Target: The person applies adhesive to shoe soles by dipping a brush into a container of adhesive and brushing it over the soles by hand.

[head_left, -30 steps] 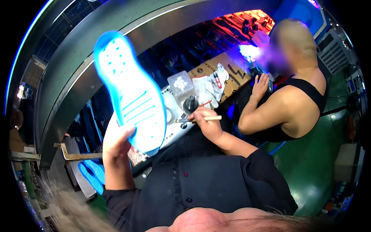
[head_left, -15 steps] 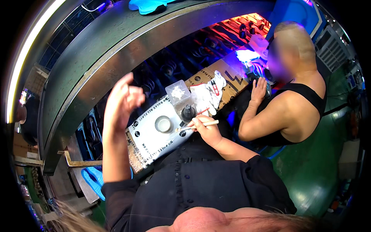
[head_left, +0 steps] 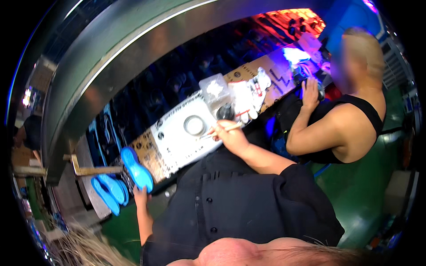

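Note:
Low on the left, my left hand [head_left: 142,195] is closed on one end of a light blue shoe sole [head_left: 136,170], whose other end points up over the cardboard's left end. My right hand [head_left: 231,136] holds a brush [head_left: 234,126] with a pale handle, its tip hanging beside a round metal cup [head_left: 194,126] of whitish content. The cup rests on a white printed sheet [head_left: 177,146]. Just beyond my right hand are a dark bottle-like item [head_left: 225,111] and a clear plastic box [head_left: 214,88] with white bits in it.
More blue soles [head_left: 108,193] lie on a ledge at the left. White gloves [head_left: 248,97] lie on the cardboard [head_left: 266,75]. A co-worker [head_left: 346,119] sits close on my right. A metal-edged bench [head_left: 93,84] curves above the dark rack of shoe parts.
My left hand has come down from its raised place over the bench side and now grips a blue sole. My right hand keeps the brush near the cup. The whole view has shifted.

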